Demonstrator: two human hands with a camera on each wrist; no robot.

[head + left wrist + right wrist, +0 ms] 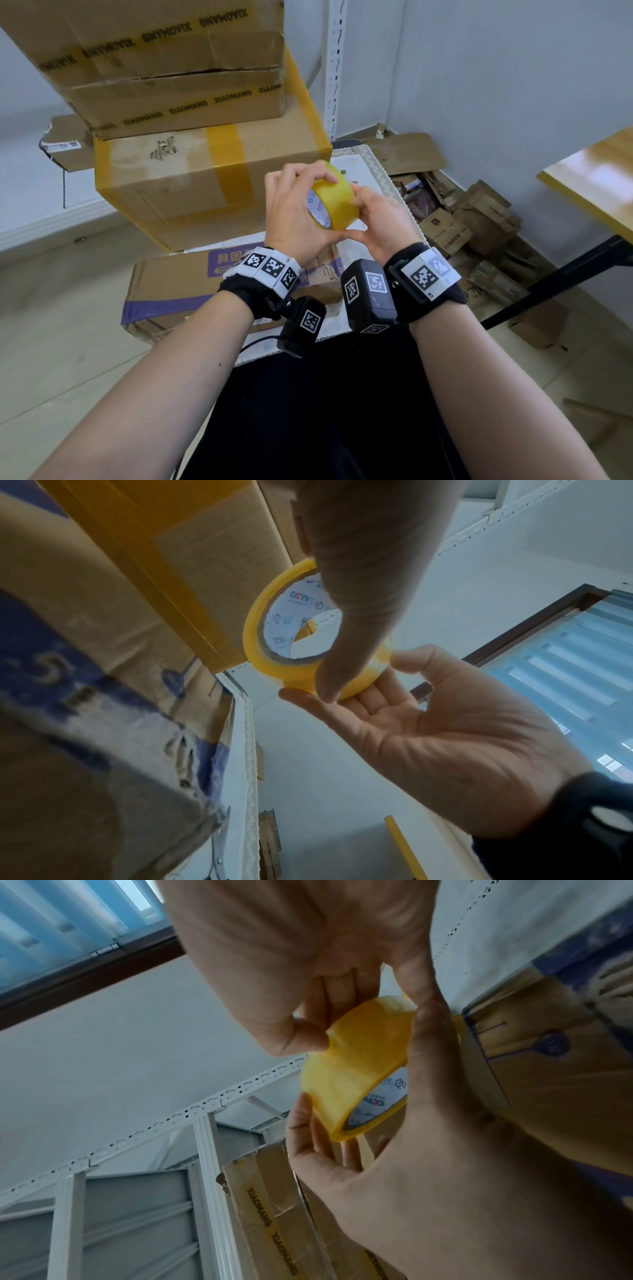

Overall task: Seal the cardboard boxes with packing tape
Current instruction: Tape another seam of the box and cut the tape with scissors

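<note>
Yellow packing tape roll (334,198), light and rigid but slick-skinned, sits cradled in the left hand (291,214) above a purple-printed box (178,284) while right hand (380,222) fingers pinch its rim, likely seeking the end.

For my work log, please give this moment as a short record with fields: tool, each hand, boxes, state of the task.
tool: yellow packing tape roll, held in the air
left hand: grips the roll
right hand: fingers on the roll's outer face
boxes: taped box under a printed-tape box; purple-printed box nearest
task state: no strip pulled out
</note>
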